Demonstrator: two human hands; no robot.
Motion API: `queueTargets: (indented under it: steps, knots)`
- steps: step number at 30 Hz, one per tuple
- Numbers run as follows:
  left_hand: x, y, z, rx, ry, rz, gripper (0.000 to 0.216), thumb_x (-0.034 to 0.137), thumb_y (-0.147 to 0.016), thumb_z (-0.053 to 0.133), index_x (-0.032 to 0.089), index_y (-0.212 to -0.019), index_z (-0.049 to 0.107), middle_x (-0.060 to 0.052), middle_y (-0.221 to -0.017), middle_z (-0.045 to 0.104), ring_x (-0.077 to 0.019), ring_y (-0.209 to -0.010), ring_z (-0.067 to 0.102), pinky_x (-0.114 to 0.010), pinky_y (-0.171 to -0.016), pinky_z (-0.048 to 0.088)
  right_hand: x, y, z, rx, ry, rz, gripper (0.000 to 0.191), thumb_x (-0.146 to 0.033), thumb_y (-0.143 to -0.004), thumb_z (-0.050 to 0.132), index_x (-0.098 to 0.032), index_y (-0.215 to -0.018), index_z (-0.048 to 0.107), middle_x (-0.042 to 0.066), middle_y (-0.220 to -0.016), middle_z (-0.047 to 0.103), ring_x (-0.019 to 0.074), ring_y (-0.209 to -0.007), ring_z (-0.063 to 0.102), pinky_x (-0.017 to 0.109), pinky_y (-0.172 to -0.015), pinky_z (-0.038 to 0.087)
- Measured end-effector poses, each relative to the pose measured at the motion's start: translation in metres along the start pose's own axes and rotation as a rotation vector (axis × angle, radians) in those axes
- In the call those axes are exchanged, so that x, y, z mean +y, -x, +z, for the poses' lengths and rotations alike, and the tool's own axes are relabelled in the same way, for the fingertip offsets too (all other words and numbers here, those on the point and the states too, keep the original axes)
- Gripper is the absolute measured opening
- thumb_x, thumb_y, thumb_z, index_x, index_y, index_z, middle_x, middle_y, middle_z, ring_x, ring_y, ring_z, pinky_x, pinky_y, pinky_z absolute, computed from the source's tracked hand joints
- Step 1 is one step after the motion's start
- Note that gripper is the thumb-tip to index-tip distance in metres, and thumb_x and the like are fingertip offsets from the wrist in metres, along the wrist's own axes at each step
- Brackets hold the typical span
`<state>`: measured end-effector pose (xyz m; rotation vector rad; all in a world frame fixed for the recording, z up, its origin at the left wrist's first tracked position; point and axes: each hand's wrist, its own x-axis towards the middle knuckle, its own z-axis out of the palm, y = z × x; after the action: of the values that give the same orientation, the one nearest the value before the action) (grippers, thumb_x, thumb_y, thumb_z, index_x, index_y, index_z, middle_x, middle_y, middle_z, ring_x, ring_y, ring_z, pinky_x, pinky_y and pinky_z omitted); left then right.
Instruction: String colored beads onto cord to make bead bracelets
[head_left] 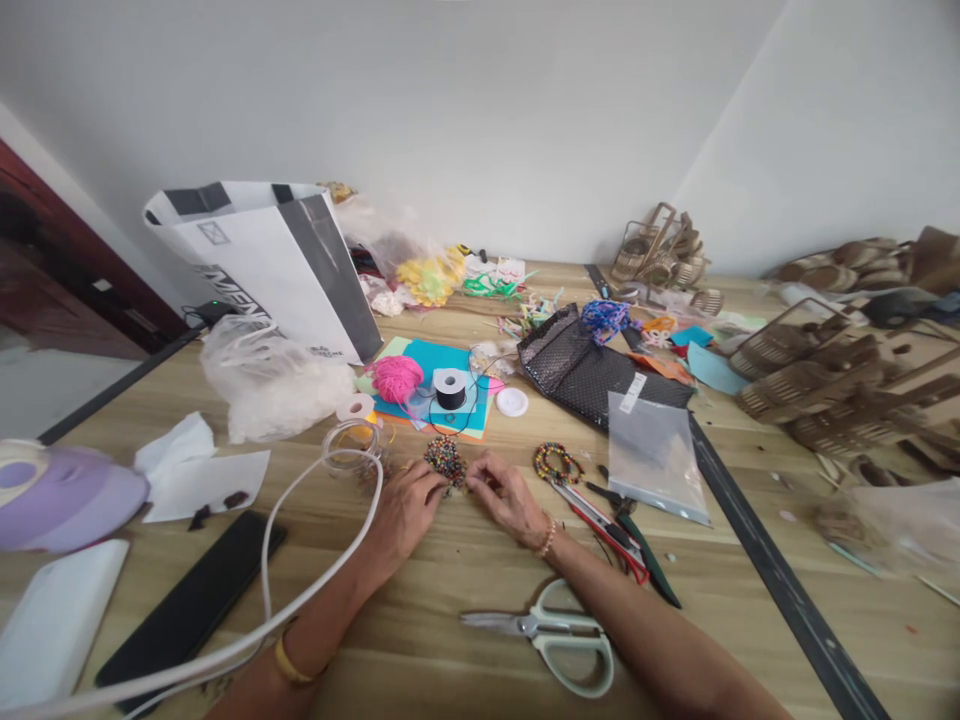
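Observation:
A small heap of multicoloured beads lies on the wooden table between my two hands. My left hand rests at its near left side, fingers curled together at the beads; what they hold, if anything, is hidden. On the other side my right hand has thumb and fingers pinched close to the heap, and anything in the pinch is too small to make out. Just beyond the beads, a spool of black cord stands on blue paper. To the right of my right hand lies a coiled beaded bracelet.
Scissors lie near my right forearm, with a red-handled cutter and green-handled pliers farther right. A white cable loops over my left forearm's side. Pink yarn, a paper bag and wooden baskets stand farther back.

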<state>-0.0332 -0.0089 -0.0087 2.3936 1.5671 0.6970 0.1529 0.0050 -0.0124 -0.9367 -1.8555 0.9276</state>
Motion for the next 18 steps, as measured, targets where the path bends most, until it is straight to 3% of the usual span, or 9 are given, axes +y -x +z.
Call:
queueTargets:
  steps: [18]
  knots:
    - [0.011, -0.005, -0.001, -0.113, -0.161, -0.093, 0.015, 0.018, -0.084, 0.055, 0.016, -0.086, 0.07, -0.009, -0.091, 0.065, -0.0244, -0.088, 0.059, -0.036, -0.08, 0.044, 0.0, 0.0, 0.0, 0.008, -0.003, 0.013, 0.012, -0.026, -0.088, 0.05, -0.017, -0.082, 0.056, 0.002, -0.073, 0.055, 0.0121, -0.065, 0.05, 0.022, -0.057, 0.04]
